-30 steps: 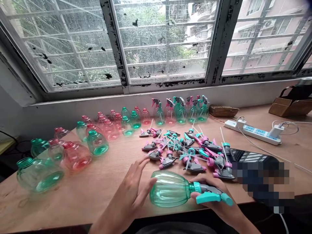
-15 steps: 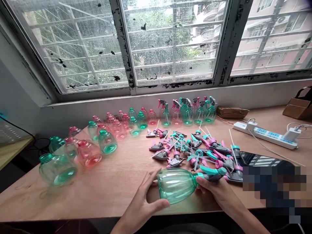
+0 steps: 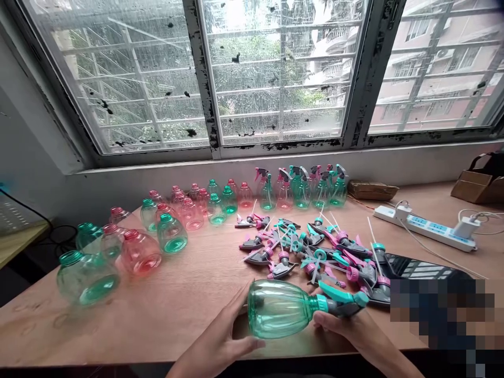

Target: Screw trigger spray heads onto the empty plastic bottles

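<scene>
A green spray bottle (image 3: 279, 310) lies sideways in the air above the table's front edge, its base to the left. My left hand (image 3: 224, 336) curves around the base, with the thumb below and the fingers behind it. At the neck, my right hand (image 3: 342, 326) grips just under the teal and grey trigger head (image 3: 343, 300), which sits on the bottle's mouth; some of its fingers are hidden behind. Beyond the bottle lies a pile of loose pink, teal and grey trigger heads (image 3: 293, 239) with thin tubes.
Open green bottles (image 3: 172, 233) and pink bottles (image 3: 142, 253) stand at left. Several bottles with trigger heads (image 3: 302, 190) line the wall below the window. To the right are a power strip (image 3: 425, 227), a brown package (image 3: 372, 190), a paper bag (image 3: 476, 178) and a dark glossy panel (image 3: 421, 266).
The view has tilted slightly upward. Both hands still hold the bottle; its base has turned a little towards the left, and the right fingers have shifted slightly at the neck.
</scene>
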Tool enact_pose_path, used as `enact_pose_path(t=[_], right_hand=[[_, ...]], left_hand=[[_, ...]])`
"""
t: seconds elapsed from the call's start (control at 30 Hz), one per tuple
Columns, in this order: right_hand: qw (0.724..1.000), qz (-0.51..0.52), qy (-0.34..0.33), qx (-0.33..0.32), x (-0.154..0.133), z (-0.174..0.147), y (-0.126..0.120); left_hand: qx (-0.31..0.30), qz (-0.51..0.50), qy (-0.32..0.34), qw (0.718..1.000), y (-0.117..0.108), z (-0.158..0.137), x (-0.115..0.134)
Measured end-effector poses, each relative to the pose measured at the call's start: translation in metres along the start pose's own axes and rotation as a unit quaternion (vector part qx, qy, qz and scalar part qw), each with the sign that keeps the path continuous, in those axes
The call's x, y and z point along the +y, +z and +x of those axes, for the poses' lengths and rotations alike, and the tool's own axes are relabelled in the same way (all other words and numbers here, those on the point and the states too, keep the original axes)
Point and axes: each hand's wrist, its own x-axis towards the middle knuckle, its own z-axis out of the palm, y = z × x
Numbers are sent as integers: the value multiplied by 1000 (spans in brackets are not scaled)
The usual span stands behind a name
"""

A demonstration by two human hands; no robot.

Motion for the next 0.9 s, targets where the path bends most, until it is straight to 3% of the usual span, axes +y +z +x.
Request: enact_pose_path(t=[0.1,0.37,0.5,0.73,0.9], right_hand=[[999,-28,-12,14,0,-1,2],[998,-34,-15,-47,-15,-1,2],[999,16,10,-34,-9,-3,4],[998,-51,-22,7,-12,-6,5],[999,-29,-25,-16,-10,-7,3]], left_hand=[[-5,-11,17,1000,1,-1,1],[1,-83,-5,996,4,1,3],[-17,-90,3,996,3,2,7],[-18,-85,9,996,6,-1,9],[-23,-138,-4,990,3,0,8]])
